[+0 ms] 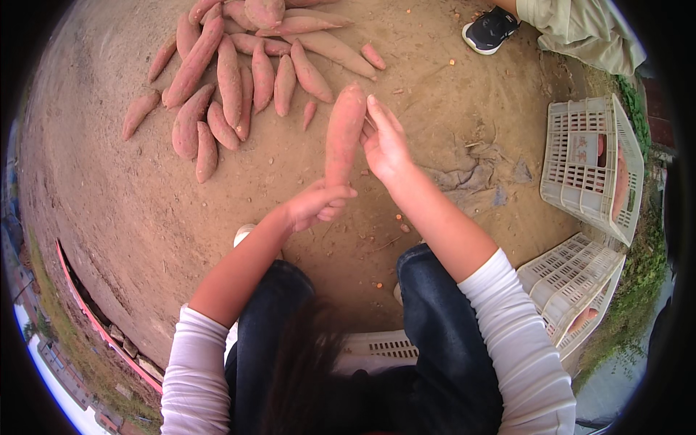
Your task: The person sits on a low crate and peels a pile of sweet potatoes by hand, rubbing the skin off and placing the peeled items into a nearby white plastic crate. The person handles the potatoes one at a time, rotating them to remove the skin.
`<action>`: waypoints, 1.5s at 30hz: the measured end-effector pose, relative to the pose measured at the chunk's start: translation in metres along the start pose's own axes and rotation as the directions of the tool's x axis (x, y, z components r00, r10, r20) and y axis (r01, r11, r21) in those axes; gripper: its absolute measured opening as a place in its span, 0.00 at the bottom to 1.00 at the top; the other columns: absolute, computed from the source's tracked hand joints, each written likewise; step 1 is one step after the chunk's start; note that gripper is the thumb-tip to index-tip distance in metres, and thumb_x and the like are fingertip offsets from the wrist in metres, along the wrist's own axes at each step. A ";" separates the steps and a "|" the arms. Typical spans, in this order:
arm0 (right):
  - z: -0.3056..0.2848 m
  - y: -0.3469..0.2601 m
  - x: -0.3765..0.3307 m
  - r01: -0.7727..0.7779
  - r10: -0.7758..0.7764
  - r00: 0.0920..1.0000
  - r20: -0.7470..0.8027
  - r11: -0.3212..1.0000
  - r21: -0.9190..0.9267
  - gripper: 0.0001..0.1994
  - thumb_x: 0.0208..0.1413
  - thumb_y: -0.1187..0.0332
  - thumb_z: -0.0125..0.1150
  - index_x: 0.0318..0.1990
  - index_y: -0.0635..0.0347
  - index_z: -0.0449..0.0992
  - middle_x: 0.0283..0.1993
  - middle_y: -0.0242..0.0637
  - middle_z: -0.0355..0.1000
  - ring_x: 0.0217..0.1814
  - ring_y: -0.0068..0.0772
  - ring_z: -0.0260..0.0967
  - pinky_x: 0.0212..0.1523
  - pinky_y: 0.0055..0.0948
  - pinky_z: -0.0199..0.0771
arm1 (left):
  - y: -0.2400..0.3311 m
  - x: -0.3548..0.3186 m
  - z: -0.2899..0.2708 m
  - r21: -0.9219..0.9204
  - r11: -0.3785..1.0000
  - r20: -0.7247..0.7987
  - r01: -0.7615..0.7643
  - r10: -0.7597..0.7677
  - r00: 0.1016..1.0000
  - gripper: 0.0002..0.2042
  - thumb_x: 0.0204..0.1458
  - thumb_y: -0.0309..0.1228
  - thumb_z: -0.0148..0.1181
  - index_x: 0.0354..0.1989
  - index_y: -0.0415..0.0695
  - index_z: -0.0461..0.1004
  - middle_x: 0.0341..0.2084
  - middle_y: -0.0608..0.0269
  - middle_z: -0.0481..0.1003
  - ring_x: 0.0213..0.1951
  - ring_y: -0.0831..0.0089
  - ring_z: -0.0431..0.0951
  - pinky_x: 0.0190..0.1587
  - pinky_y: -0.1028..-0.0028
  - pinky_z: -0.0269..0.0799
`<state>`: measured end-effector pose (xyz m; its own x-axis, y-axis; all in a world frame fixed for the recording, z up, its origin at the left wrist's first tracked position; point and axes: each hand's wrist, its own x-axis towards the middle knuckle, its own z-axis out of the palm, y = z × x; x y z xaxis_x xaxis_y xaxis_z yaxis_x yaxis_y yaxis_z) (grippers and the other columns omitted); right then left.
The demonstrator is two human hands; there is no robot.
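A large reddish sweet potato (344,134) stands nearly upright in front of me, raised off the ground. My left hand (315,205) is closed round its lower end, thumb across the front. Along its upper right side rests my right hand (386,145), with its longer digits reaching up beside the top end and the other fingertips partly hidden behind it. Just beyond lies a heap of sweet potatoes (228,80) on bare soil, long and short ones mixed. A small sweet potato (309,114) lies on the ground left of the held one.
Two white plastic crates (580,177) (562,279) stand tilted at the right, with sweet potatoes inside. A white slatted seat or crate (384,346) is beneath me. Another person's black shoe (491,30) is at the upper right. Crumpled dirty sheeting (475,174) lies on the soil.
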<state>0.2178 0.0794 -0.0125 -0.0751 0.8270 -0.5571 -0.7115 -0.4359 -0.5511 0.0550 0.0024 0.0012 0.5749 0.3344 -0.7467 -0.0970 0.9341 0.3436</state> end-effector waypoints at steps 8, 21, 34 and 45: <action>0.000 0.008 0.003 0.116 -0.122 0.984 -0.133 0.992 -0.049 0.09 0.61 0.63 0.65 0.41 0.55 0.73 0.45 0.35 0.76 0.48 0.30 0.75 0.50 0.32 0.75 | 0.000 -0.002 0.003 -0.029 0.999 0.078 0.028 -0.026 0.997 0.12 0.58 0.31 0.59 0.28 0.53 0.61 0.16 0.82 0.55 0.15 0.88 0.52 0.17 0.81 0.44; 0.000 -0.034 0.012 0.029 -0.078 0.966 -0.246 0.980 -0.199 0.25 0.51 0.57 0.75 0.49 0.64 0.72 0.44 0.44 0.78 0.46 0.34 0.77 0.52 0.31 0.76 | 0.003 0.001 0.007 -0.208 0.964 0.274 0.165 -0.105 0.956 0.11 0.60 0.29 0.54 0.28 0.54 0.60 0.14 0.80 0.56 0.13 0.88 0.51 0.18 0.83 0.45; -0.014 0.043 -0.025 -0.018 -0.125 0.932 -0.339 0.921 -0.389 0.21 0.46 0.71 0.72 0.46 0.66 0.68 0.41 0.41 0.73 0.45 0.32 0.74 0.46 0.35 0.77 | 0.020 0.023 0.031 0.932 0.302 -0.319 0.200 0.425 0.847 0.19 0.43 0.39 0.65 0.35 0.36 0.73 0.31 0.46 0.79 0.36 0.51 0.80 0.39 0.60 0.75; -0.048 -0.046 0.033 -0.234 0.173 0.936 -0.307 0.956 -0.175 0.17 0.57 0.55 0.57 0.39 0.62 0.74 0.32 0.42 0.75 0.30 0.38 0.74 0.34 0.34 0.78 | 0.012 -0.001 0.033 0.865 0.496 -0.071 -0.071 0.262 0.962 0.19 0.42 0.37 0.67 0.39 0.36 0.73 0.26 0.51 0.78 0.28 0.59 0.79 0.33 0.67 0.75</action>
<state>0.2816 0.1097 -0.0358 0.0209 0.5899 -0.8072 -0.5408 -0.6724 -0.5054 0.0805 0.0095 0.0250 0.4699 0.5756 -0.6693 0.6140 0.3316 0.7162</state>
